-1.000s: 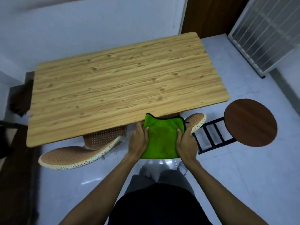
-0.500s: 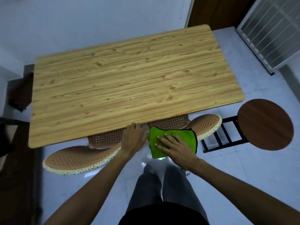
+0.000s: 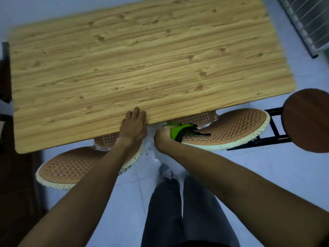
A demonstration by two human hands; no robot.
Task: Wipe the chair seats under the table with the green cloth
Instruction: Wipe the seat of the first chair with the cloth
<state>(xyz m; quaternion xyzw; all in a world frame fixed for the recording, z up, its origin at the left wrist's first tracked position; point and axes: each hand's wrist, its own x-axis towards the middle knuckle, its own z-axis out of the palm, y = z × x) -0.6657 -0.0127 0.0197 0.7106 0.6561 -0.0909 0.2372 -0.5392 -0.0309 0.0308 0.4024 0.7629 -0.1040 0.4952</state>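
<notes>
The green cloth (image 3: 176, 130), edged in black, lies bunched on the left end of the right chair seat (image 3: 231, 129), a brown woven oval with a speckled white rim. My right hand (image 3: 162, 138) is closed on the cloth and presses it onto that seat. My left hand (image 3: 132, 126) rests on the near edge of the wooden table (image 3: 135, 68), fingers over the top. A second woven seat (image 3: 74, 164) sticks out from under the table at lower left, partly hidden by my left forearm.
A round dark wooden stool (image 3: 308, 120) on a black frame (image 3: 274, 129) stands right of the chairs. A white barred gate (image 3: 306, 22) is at the top right. My legs (image 3: 181, 211) stand on the pale tiled floor. Dark furniture lines the left edge.
My view has dropped closer to the table. The right hand gathered the flat cloth into a bunch and brought it down onto the right seat. The left hand moved onto the table edge.
</notes>
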